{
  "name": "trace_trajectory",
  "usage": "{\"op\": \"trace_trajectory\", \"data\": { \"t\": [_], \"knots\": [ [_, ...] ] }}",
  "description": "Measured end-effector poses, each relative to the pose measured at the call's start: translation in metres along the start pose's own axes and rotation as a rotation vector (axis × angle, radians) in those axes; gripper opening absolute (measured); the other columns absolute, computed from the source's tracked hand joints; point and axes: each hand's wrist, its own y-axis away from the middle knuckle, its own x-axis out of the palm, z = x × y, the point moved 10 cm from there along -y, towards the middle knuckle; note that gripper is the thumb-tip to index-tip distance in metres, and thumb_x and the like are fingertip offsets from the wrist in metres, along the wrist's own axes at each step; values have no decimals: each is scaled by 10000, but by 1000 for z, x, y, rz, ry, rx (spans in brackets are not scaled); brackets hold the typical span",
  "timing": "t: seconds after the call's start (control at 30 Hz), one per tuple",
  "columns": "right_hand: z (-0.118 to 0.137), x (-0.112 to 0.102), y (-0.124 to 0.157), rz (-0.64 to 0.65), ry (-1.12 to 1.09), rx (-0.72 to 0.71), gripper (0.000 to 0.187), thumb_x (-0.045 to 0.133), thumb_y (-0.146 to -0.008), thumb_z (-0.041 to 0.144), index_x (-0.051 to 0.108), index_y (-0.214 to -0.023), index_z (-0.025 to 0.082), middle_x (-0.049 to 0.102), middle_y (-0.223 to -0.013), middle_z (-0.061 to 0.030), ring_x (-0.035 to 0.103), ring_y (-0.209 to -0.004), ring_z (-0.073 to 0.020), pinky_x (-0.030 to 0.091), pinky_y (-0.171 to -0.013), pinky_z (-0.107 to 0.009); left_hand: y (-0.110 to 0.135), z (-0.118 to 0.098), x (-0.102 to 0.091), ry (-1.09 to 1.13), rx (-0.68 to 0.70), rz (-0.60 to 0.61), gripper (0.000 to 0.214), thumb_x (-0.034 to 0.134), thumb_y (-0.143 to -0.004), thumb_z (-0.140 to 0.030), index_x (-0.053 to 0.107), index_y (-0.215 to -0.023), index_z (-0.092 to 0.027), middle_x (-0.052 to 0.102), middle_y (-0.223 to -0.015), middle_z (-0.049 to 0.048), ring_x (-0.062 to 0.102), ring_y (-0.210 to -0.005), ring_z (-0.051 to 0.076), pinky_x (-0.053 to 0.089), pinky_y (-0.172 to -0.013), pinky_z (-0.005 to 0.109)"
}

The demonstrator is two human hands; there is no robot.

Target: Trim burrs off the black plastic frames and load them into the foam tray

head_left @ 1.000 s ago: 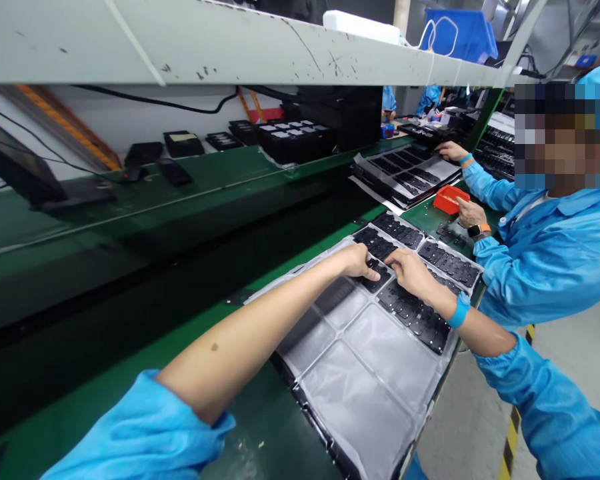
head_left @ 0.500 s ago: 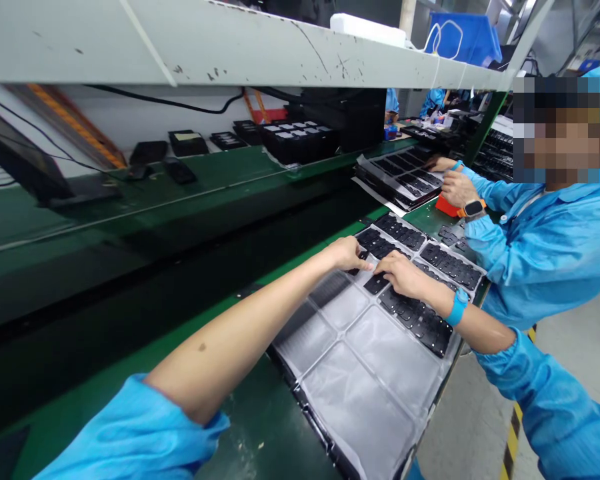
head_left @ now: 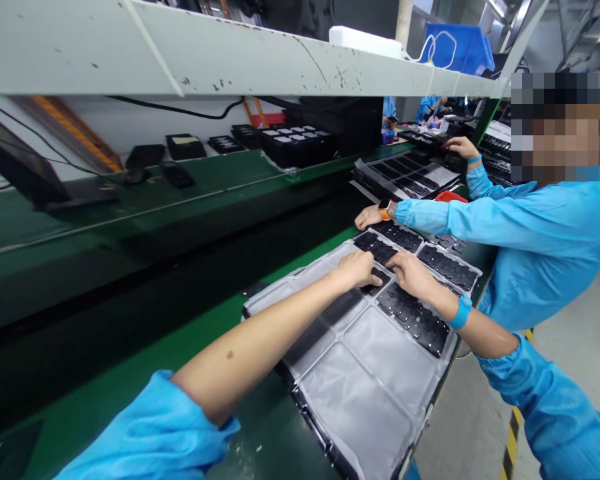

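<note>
A shallow tray (head_left: 330, 357) lined with translucent film lies along the bench edge, divided into compartments. Its far compartments hold rows of small flat black parts (head_left: 413, 317) with shiny dots; the near ones show only bare film. My left hand (head_left: 359, 270) is low over a middle compartment, fingers curled and thumb stretched along a black part (head_left: 377, 283). Just to its right, my right hand (head_left: 411, 273) has its thumb and fingertips bent down onto the black parts in that same area. The fingers partly hide what they touch.
A co-worker's watch-wearing hand (head_left: 369, 217) rests by the tray's far edge; the other hand (head_left: 463, 147) reaches further back. Beyond lies a stack of filled trays (head_left: 405, 175). A metal shelf beam (head_left: 260, 63) crosses overhead. Loose black parts (head_left: 450, 243) lie right of the tray.
My hands have shifted slightly right and down, over the black parts in the middle compartment. The co-worker's watch-wearing arm has come across to the tray's far edge; their other hand has moved back.
</note>
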Motion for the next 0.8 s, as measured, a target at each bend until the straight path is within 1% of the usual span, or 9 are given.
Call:
{"op": "trace_trajectory", "data": {
  "t": [0.17, 0.3, 0.43, 0.53, 0.6, 0.63, 0.7, 0.77, 0.8],
  "knots": [
    [1, 5, -1, -8, -8, 1, 335, 553, -866, -51, 780, -983, 166, 787, -1031, -102, 697, -1020, -253, 519, -1003, -406, 3, 2, 0, -1, -7, -12, 350, 690, -1003, -359, 651, -1300, -178, 673, -1320, 107, 690, -1134, 266, 600, -951, 477],
    [6, 1, 1, -28, -12, 5, 340, 553, -849, -52, 775, -961, 180, 783, -1009, -90, 699, -1005, -250, 535, -990, -408, 3, 0, -2, 16, 2, -35, 354, 688, -1004, -358, 648, -1305, -176, 673, -1320, 108, 691, -1129, 265, 602, -948, 477],
    [16, -18, 4, -59, -7, 6, 332, 548, -832, -44, 764, -962, 171, 786, -1001, -102, 710, -992, -264, 558, -966, -421, 3, -1, -7, 46, 13, -46, 340, 686, -1005, -365, 658, -1285, -174, 684, -1296, 104, 698, -1108, 258, 604, -939, 470],
    [40, -44, 21, -98, -34, -20, 300, 538, -861, 4, 748, -1003, 163, 777, -1028, -128, 717, -1005, -285, 568, -956, -448, 16, 13, -20, 85, -7, -73, 335, 686, -1003, -389, 673, -1254, -167, 694, -1283, 104, 697, -1116, 261, 593, -956, 485],
    [62, -63, 47, -119, -87, -59, 273, 504, -935, 77, 731, -1053, 173, 763, -1052, -138, 723, -1002, -290, 578, -932, -460, 35, 39, -33, 124, -48, -110, 375, 718, -971, -436, 691, -1232, -167, 718, -1257, 106, 699, -1133, 267, 578, -976, 468],
    [72, -72, 64, -131, -124, -84, 250, 502, -971, 128, 724, -1067, 193, 759, -1058, -128, 727, -990, -283, 586, -916, -447, 48, 58, -40, 144, -81, -133, 403, 741, -947, -459, 701, -1228, -174, 735, -1236, 101, 702, -1139, 267, 570, -980, 435],
    [83, -81, 103, -137, -192, -91, 193, 560, -999, 221, 728, -1089, 244, 764, -1083, -94, 740, -990, -263, 599, -903, -388, 83, 110, -53, 180, -177, -181, 430, 766, -913, -479, 717, -1230, -194, 771, -1190, 75, 717, -1132, 252, 554, -963, 338],
    [92, -76, 141, -92, -264, -111, 171, 599, -993, 259, 753, -1068, 267, 778, -1082, -84, 759, -977, -256, 620, -848, -329, 131, 172, -59, 200, -307, -215, 386, 744, -930, -459, 728, -1219, -204, 789, -1166, 49, 730, -1110, 226, 540, -937, 272],
    [98, -68, 158, -63, -328, -123, 165, 609, -991, 262, 764, -1045, 274, 786, -1061, -82, 771, -954, -254, 630, -809, -307, 161, 204, -58, 204, -381, -218, 351, 718, -954, -443, 731, -1202, -195, 789, -1162, 47, 735, -1092, 218, 542, -935, 274]
  ]
}}
